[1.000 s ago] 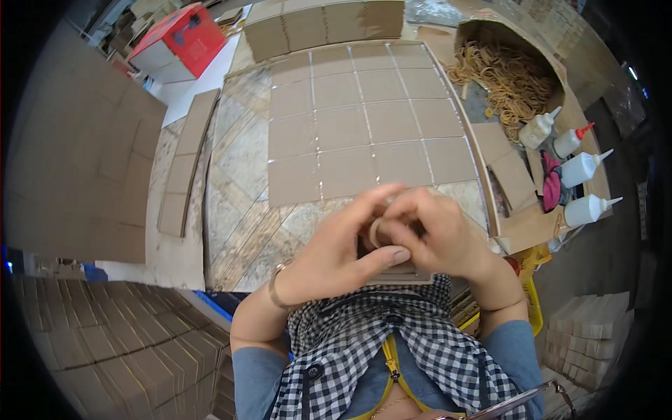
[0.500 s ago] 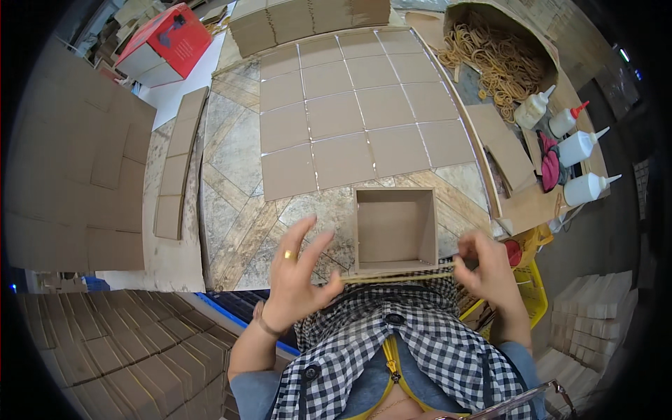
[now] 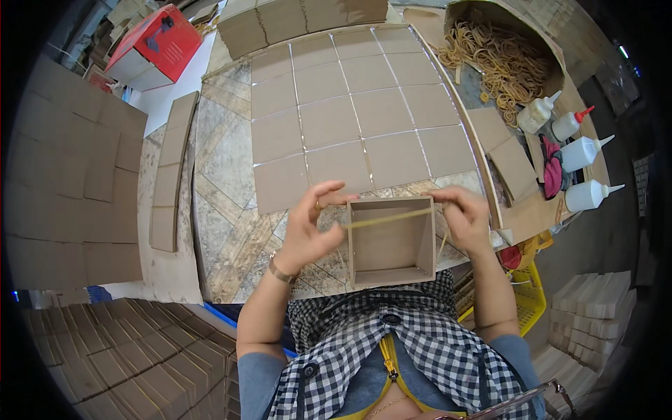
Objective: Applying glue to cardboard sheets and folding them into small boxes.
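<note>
In front of me an open-topped brown cardboard box [image 3: 392, 248] sits at the near edge of the table. A yellowish rubber band [image 3: 389, 218] is stretched across its opening, near the far side, and parts of it run down outside both side walls. My left hand [image 3: 311, 227] holds the band at the left wall, thumb and fingers curved around it. At the right wall my right hand [image 3: 463, 220] has the other end, its fingers bent inward. Exactly how the fingertips hook the band is partly hidden.
Beyond the box lies a grid of flat brown cardboard squares [image 3: 329, 122]. Cardboard strips [image 3: 175, 175] lie at left. To the right are white glue bottles [image 3: 586, 194], a pink-and-black cloth [image 3: 553, 171] and a bin of rubber bands [image 3: 493, 63]. Banded stacks [image 3: 133, 357] fill the lower left.
Both hands have moved away from me, carrying the rubber band from the box's near side to across its opening. The box now sits slightly nearer to me.
</note>
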A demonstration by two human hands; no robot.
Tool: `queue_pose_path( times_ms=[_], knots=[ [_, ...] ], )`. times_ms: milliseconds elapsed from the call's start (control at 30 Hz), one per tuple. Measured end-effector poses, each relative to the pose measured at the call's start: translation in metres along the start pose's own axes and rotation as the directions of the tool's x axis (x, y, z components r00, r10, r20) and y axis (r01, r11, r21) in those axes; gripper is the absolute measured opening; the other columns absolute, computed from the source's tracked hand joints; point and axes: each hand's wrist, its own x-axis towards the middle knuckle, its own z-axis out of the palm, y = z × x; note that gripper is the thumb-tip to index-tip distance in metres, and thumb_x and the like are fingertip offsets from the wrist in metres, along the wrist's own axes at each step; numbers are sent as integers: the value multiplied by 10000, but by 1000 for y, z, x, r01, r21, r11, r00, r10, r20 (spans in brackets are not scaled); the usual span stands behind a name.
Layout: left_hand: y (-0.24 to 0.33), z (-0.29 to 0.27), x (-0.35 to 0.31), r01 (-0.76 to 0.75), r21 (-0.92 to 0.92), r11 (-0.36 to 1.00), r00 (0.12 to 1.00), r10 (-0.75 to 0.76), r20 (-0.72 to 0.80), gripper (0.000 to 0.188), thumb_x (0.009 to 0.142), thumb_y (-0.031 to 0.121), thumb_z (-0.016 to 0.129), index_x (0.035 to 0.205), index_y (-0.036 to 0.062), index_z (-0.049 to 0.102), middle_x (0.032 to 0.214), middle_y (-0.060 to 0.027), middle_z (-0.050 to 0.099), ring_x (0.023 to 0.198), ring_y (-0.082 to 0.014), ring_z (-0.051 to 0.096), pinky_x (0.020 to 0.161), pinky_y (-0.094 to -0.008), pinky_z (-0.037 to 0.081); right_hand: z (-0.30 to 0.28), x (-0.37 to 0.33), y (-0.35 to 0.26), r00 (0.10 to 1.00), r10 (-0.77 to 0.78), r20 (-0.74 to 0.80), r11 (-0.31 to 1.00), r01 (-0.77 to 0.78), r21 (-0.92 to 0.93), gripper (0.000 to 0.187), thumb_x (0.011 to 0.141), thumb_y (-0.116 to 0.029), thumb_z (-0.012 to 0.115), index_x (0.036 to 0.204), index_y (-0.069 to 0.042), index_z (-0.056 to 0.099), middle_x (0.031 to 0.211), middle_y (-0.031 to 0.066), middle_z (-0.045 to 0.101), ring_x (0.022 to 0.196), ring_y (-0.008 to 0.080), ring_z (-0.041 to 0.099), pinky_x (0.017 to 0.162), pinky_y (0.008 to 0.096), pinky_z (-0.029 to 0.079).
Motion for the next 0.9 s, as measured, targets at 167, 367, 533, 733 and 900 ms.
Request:
queue_pose_path(
  times_ms=[167,367,533,733,900],
  knots=[
    [-31,-17,27,-95,105,990,986,79,146,294,697,-78,518,956,6,630,1037,-109,648,945,-176,599,1049,-406,353,0,36,12,969,185,165,937,-225,268,282,720,86,441,871,28,672,716,4,549,599,37,426,524,215,342],
    [-16,-25,1,41,96,994,971,-63,233,412,819,202,640,1174,5,574,1270,-142,535,1201,-232,472,1070,-418,308,-12,14,9,934,113,339,970,-178,166,326,874,-147,588,1163,1,606,1157,148,587,1011,163,570,816,275,455],
    [-2,-5,-46,33,19,999,981,-28,-194,670,906,522,480,1321,-3,455,1354,-172,456,1273,-276,418,1056,-403,318,-1,-23,18,964,249,92,867,-264,422,881,824,-642,491,1371,35,355,1316,178,486,1222,252,456,1007,377,356],
    [13,44,-93,-66,299,952,958,144,-247,530,890,374,564,1215,-42,510,1103,-221,592,1007,-327,595,869,-370,469,39,-33,-20,971,237,24,894,-228,385,742,863,-423,481,1400,44,271,1359,172,412,1270,241,387,1040,351,314],
    [56,12,-135,217,365,905,813,39,-581,401,822,192,657,1145,-22,550,1047,-199,612,878,-321,627,782,-369,497,128,-19,-71,996,36,80,947,-60,315,686,918,-422,451,1372,59,268,1369,182,358,1272,263,355,1044,379,299]
  ],
)
